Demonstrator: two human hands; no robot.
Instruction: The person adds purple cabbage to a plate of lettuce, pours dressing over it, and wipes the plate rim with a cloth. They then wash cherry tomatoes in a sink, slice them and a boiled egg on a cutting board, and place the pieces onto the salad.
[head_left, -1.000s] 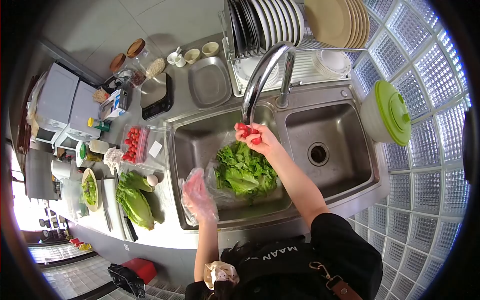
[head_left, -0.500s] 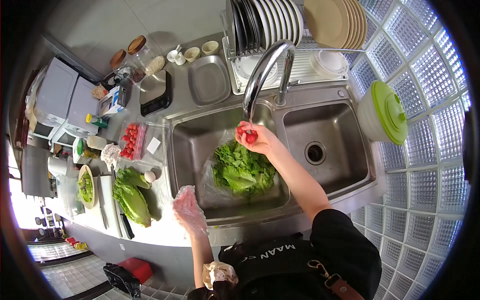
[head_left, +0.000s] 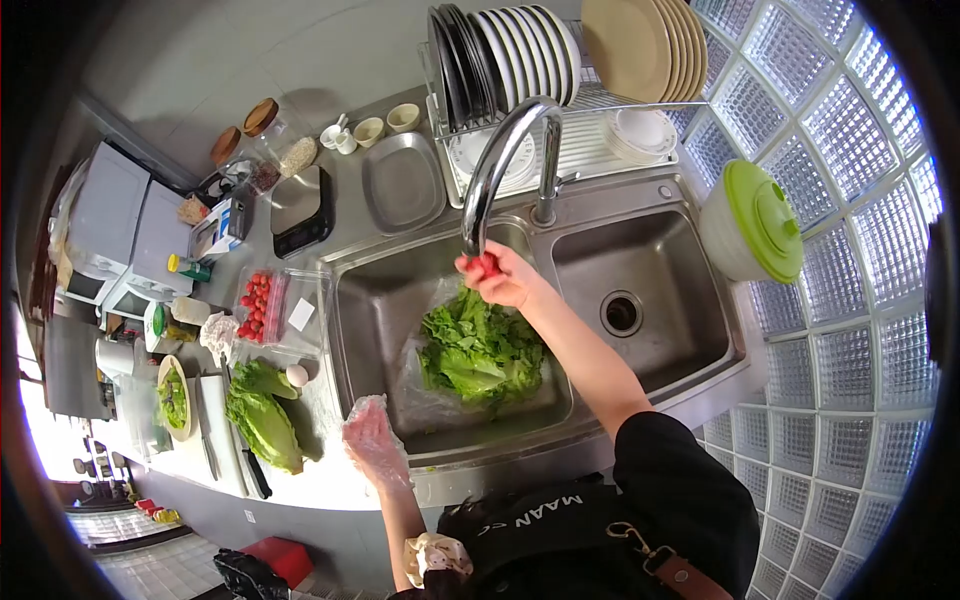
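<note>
Under the curved chrome faucet [head_left: 497, 150], my right hand [head_left: 507, 278] is closed around several small red tomatoes [head_left: 484, 266]. Below it, torn green lettuce [head_left: 480, 345] lies on clear plastic in the left basin [head_left: 375, 300]. My left hand [head_left: 376, 440] wears a clear plastic glove and hovers at the front left edge of the sink; its fingers look bunched and blurred under the plastic, so their pose is unclear. To its left on the counter are a whole lettuce [head_left: 265, 415], an egg [head_left: 297, 375] and an open clear box of tomatoes [head_left: 257, 305].
A dish rack [head_left: 600, 165] with upright plates stands behind the sink. At the right is a lidded green-and-white spinner [head_left: 760, 220]. The counter also bears a grey tray [head_left: 403, 182], a black scale [head_left: 302, 215], a knife [head_left: 256, 472] and a plate of cut greens [head_left: 174, 398].
The view has shifted slightly. My right hand has turned and closed more around the tomatoes beneath the faucet, so less of them shows. My left hand stays near the sink's front left edge.
</note>
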